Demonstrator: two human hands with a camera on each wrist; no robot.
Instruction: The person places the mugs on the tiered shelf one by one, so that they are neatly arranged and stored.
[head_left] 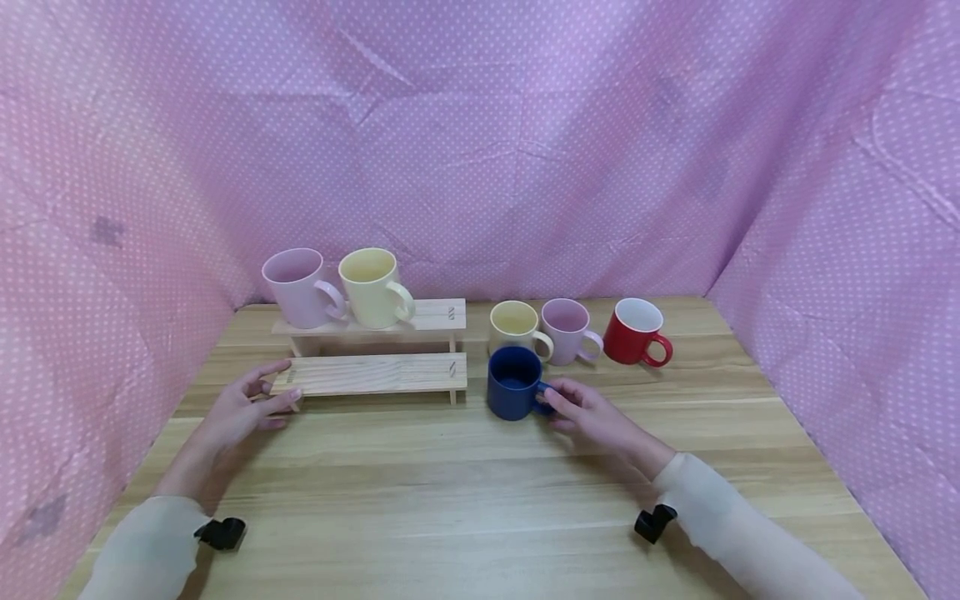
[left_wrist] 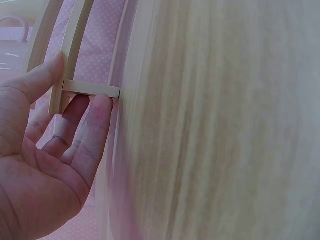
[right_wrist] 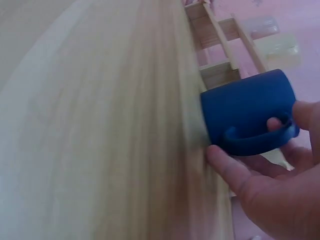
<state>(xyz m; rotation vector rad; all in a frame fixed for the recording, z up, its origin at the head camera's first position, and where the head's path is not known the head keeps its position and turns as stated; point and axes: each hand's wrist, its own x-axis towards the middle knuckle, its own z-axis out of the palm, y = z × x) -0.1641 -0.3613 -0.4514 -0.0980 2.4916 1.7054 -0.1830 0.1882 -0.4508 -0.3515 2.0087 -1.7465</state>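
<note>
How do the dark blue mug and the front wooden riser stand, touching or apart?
Apart. The head view shows a strip of wooden tabletop between the right end of the front wooden riser and the dark blue mug.

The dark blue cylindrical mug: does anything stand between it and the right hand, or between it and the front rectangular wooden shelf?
Nothing visible does. The right hand holds the blue mug by its handle, and the mug is beside the right end of the front wooden shelf. The left hand is at the opposite end.
</note>
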